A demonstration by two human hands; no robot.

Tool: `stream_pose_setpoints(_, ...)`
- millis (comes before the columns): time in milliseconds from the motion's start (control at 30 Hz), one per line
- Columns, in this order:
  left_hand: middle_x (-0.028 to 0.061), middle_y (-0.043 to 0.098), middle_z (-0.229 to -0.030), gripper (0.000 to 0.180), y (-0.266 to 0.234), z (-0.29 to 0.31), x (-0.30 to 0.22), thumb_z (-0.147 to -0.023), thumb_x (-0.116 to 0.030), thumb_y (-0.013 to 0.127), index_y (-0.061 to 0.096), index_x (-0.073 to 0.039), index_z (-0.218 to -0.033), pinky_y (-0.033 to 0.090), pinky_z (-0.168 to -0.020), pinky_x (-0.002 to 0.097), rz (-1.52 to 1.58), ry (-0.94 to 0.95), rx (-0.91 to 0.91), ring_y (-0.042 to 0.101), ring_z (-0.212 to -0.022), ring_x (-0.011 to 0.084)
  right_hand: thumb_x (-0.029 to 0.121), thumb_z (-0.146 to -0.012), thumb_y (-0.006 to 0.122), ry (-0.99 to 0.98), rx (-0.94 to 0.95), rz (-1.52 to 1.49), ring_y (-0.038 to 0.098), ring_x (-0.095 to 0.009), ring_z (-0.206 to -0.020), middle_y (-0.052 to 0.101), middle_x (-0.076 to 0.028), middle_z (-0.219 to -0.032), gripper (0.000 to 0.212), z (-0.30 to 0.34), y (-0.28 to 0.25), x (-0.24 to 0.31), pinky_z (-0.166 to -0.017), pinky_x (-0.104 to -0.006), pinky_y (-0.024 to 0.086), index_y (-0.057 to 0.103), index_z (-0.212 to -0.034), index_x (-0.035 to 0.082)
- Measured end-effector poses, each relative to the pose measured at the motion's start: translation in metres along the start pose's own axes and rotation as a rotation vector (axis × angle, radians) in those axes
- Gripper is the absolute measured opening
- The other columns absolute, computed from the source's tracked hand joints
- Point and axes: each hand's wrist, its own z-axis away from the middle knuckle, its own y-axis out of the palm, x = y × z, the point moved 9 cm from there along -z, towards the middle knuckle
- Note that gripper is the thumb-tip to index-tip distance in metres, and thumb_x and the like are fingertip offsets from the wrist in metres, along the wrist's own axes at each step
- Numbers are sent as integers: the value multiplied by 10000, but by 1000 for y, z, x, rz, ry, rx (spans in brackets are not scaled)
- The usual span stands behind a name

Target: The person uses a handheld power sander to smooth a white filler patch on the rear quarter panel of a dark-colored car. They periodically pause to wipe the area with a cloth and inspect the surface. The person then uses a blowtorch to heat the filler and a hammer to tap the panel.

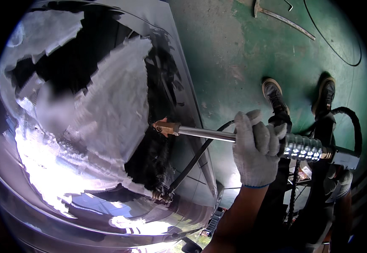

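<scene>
A slide-hammer dent puller (206, 133) with a chrome rod, a copper-coloured tip and a ribbed metal weight lies across the view. Its tip meets a dark car panel (160, 97), near the edge of a patch sanded to bare metal (116, 97). My left hand (257, 147), in a pale knitted glove, is closed round the rod beside the weight. At the grey rear handle (346, 159) is my gloved right hand (343, 183); shadow hides most of its fingers. A black cable (198, 156) runs to a brass-coloured clamp (160, 195) at the panel's lower part.
On the green floor (225, 63) lie a hammer (282, 19), a small bent rod (290, 5) and a thin black cable (337, 52). My shoes (273, 92) stand right of the car. A thick black hose (354, 122) curves from the tool's rear. Bright glare covers the panel's lower left.
</scene>
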Motion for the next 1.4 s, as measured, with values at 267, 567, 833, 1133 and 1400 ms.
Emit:
stream_pose_setpoints(267,-60,299,-551,396,-11,4,-19,-1122,-488,459,600,-124,-1061,455,-734,322,-80,17,-97,293,-484,92,173,-813,748,24,-33,109,718,-408,-674,702,-263,-777,494,-28,24,4,-625,-491,609,623,-1154,-162)
stream_pose_setpoints(567,-54,293,-543,387,-7,-8,-25,-1114,-503,463,559,-163,-955,501,-781,326,-30,4,-57,298,-482,97,173,-773,753,-42,-86,22,711,-389,-619,691,-232,-718,431,-45,36,6,-587,-494,611,663,-1054,-142)
stream_pose_setpoints(833,-23,443,-643,410,-13,-5,-26,-1097,-492,511,627,-104,-1033,531,-944,444,-39,96,-49,490,-602,155,158,-757,749,-13,-24,7,707,-367,-595,692,-218,-706,454,-48,33,3,-560,-472,608,662,-1086,-142)
stream_pose_setpoints(1133,103,664,-845,437,-14,3,23,-1092,-385,573,594,38,-1200,583,-953,478,57,179,-55,688,-853,221,160,-767,742,-33,-58,72,707,-354,-585,699,-222,-711,511,-56,42,10,-550,-443,612,634,-1155,-153)
stream_pose_setpoints(1400,107,642,-1007,374,-13,8,10,-1055,-83,606,545,60,-1396,638,-840,389,-276,389,-42,687,-857,176,170,-744,749,13,-63,34,703,-354,-580,697,-213,-699,497,-50,34,8,-546,-436,605,653,-1111,-151)
